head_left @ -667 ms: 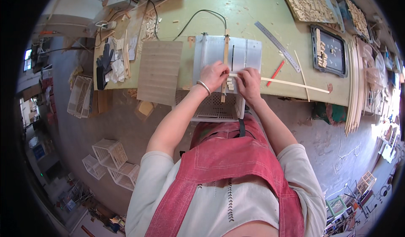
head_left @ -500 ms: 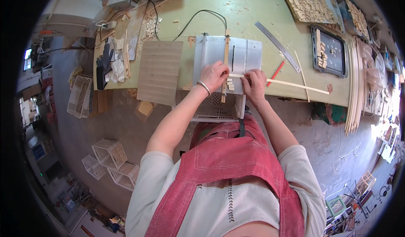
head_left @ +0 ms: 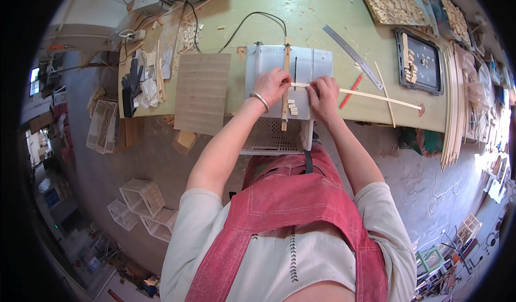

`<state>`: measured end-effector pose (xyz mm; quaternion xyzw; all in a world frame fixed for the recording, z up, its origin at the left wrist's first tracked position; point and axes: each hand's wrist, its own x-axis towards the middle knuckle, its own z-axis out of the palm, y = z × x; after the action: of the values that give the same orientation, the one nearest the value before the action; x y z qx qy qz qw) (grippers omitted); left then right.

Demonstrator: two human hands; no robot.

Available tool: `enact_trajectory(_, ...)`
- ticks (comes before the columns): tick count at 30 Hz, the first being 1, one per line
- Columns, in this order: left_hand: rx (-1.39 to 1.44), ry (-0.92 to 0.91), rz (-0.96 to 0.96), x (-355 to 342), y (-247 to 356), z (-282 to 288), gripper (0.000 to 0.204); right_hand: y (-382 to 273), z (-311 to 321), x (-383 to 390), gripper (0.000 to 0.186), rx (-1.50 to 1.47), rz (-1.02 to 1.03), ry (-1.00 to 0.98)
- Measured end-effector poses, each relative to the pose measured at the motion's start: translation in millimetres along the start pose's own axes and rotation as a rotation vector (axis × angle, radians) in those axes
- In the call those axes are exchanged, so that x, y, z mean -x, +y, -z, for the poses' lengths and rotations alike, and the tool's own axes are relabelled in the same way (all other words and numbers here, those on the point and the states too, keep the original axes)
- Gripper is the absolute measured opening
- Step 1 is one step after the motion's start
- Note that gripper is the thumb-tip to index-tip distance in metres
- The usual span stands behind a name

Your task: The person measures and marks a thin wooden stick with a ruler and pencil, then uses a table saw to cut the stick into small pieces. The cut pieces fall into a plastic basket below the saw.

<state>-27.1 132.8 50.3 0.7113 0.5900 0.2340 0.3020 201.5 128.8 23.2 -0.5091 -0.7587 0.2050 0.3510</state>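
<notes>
A thin pale wooden strip (head_left: 376,97) runs across the metal plate of a small table saw (head_left: 321,60) and out over the bench to the right. My left hand (head_left: 273,85) pinches its left end beside an upright wooden fence bar (head_left: 286,60). Farther along, my right hand (head_left: 324,94) grips the same strip, fingers closed. Between the hands the strip lies close to the near end of the dark slot (head_left: 295,68); a blade cannot be made out. Several short cut wooden pieces (head_left: 293,108) rest on the plate just nearer than the strip.
A steel ruler (head_left: 352,57), a red pencil (head_left: 350,92) and another thin strip (head_left: 385,92) lie right of the saw. Corrugated cardboard (head_left: 202,89) lies to its left. A perforated plastic crate (head_left: 274,135) stands below the plate's near edge. A black tray (head_left: 419,62) holds small blocks.
Both hands have slid the strip a little away from me, across the plate toward the slot. The short pieces stay nearer to me on the plate.
</notes>
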Motion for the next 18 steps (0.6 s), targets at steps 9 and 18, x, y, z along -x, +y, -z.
enact_trajectory(9, -0.033, -0.103, -0.066, 22.0, 8.5, 9.8, 0.009, -1.2, 6.2, 13.4, 0.016, -0.004, 0.008, -0.023)
enact_trajectory(18, 0.014, -0.012, -0.015, 26.7, 12.7, -1.3, 0.009, -14.8, -4.4, 22.0, 0.018, -0.052, 0.026, -0.028)
